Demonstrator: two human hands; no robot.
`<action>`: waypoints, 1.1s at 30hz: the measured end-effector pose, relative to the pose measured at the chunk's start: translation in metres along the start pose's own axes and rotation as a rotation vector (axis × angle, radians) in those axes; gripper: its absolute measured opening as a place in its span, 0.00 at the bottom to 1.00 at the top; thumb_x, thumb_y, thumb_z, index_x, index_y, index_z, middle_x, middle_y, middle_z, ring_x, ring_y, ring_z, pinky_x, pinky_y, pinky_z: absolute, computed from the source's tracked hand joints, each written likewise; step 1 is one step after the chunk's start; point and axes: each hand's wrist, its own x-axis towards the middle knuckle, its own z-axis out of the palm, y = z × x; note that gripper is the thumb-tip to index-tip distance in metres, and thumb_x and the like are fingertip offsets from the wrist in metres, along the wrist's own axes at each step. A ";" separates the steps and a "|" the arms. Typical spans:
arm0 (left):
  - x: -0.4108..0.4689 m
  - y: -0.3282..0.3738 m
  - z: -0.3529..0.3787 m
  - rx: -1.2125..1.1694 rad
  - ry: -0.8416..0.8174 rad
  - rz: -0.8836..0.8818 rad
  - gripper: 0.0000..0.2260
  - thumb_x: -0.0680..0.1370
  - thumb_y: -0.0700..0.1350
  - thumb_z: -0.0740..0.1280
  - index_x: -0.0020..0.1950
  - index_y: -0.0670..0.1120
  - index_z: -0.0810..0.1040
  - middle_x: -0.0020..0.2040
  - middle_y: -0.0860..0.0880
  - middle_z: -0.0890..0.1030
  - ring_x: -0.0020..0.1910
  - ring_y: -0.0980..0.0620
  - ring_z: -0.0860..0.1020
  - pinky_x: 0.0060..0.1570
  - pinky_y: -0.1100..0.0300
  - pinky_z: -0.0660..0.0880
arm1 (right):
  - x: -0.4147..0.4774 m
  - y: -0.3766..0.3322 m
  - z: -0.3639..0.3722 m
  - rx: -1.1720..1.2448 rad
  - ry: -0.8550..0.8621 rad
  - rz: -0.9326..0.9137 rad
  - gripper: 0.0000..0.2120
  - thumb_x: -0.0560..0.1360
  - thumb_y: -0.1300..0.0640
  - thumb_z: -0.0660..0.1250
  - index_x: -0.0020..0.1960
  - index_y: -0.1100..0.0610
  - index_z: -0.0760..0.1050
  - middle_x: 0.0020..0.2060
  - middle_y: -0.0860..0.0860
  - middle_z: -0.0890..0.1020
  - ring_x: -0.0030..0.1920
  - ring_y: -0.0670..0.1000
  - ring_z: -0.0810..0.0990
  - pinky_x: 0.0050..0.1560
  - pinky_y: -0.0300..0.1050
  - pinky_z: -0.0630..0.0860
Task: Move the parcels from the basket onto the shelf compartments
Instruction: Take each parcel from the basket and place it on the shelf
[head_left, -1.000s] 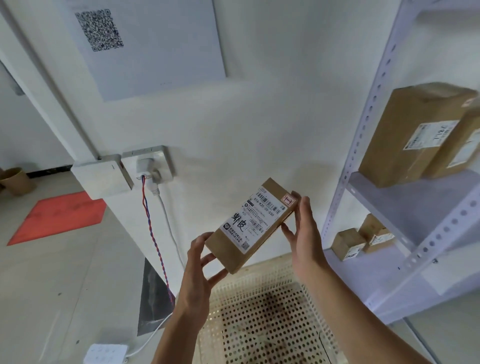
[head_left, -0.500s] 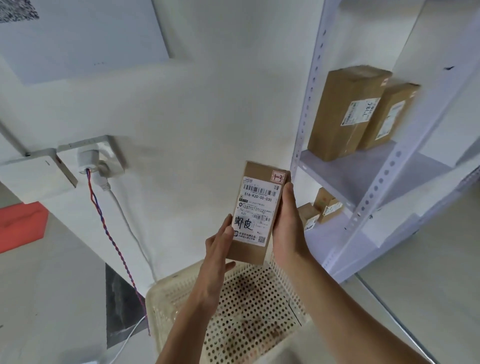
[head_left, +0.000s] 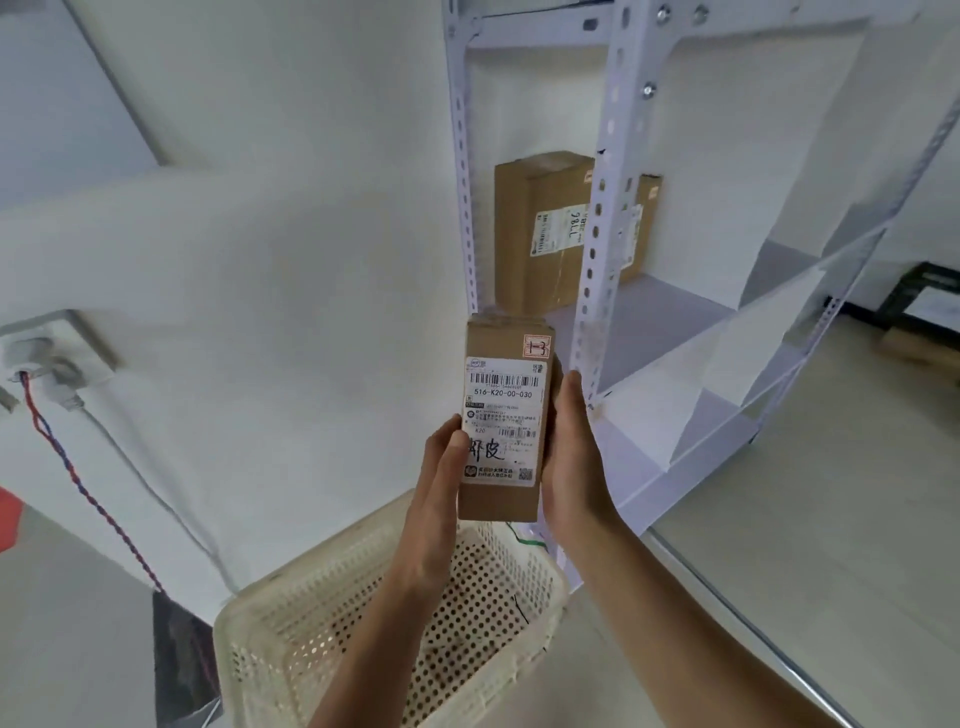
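A small brown cardboard parcel (head_left: 506, 415) with a white shipping label stands upright in front of me, above the cream perforated basket (head_left: 291, 629). My left hand (head_left: 439, 488) grips its lower left edge, thumb on the label. My right hand (head_left: 571, 457) holds its right side. The white metal shelf (head_left: 602, 218) rises just right of the parcel. Two larger brown parcels (head_left: 540, 234) stand on its middle compartment at the back.
A wall socket (head_left: 47, 358) with a red-blue twisted cable (head_left: 78, 483) is on the wall at left. The basket stands on the floor against the shelf's lower level. A dark frame and a brown box (head_left: 919, 332) lie on the floor far right.
The parcel has turned from tilted to upright and my view has swung right toward the shelf. Both hands have kept hold of it.
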 end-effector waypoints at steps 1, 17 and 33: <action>-0.003 0.002 0.018 -0.010 -0.013 -0.001 0.30 0.82 0.70 0.55 0.81 0.58 0.68 0.74 0.60 0.77 0.75 0.60 0.74 0.78 0.43 0.67 | -0.005 -0.010 -0.015 -0.009 -0.003 -0.021 0.32 0.79 0.31 0.51 0.77 0.44 0.72 0.68 0.52 0.82 0.69 0.55 0.81 0.72 0.65 0.75; -0.012 0.025 0.246 0.027 -0.253 0.029 0.27 0.81 0.71 0.49 0.78 0.68 0.68 0.73 0.63 0.78 0.74 0.61 0.74 0.78 0.39 0.66 | -0.050 -0.131 -0.216 -0.092 0.127 -0.137 0.30 0.78 0.28 0.48 0.69 0.37 0.78 0.65 0.51 0.84 0.66 0.57 0.82 0.69 0.69 0.76; 0.143 0.015 0.404 -0.068 -0.487 -0.024 0.24 0.81 0.71 0.50 0.77 0.72 0.67 0.70 0.72 0.77 0.68 0.72 0.74 0.77 0.48 0.65 | 0.066 -0.213 -0.363 -0.035 0.315 -0.193 0.33 0.81 0.27 0.47 0.72 0.43 0.77 0.67 0.55 0.83 0.69 0.60 0.81 0.73 0.70 0.71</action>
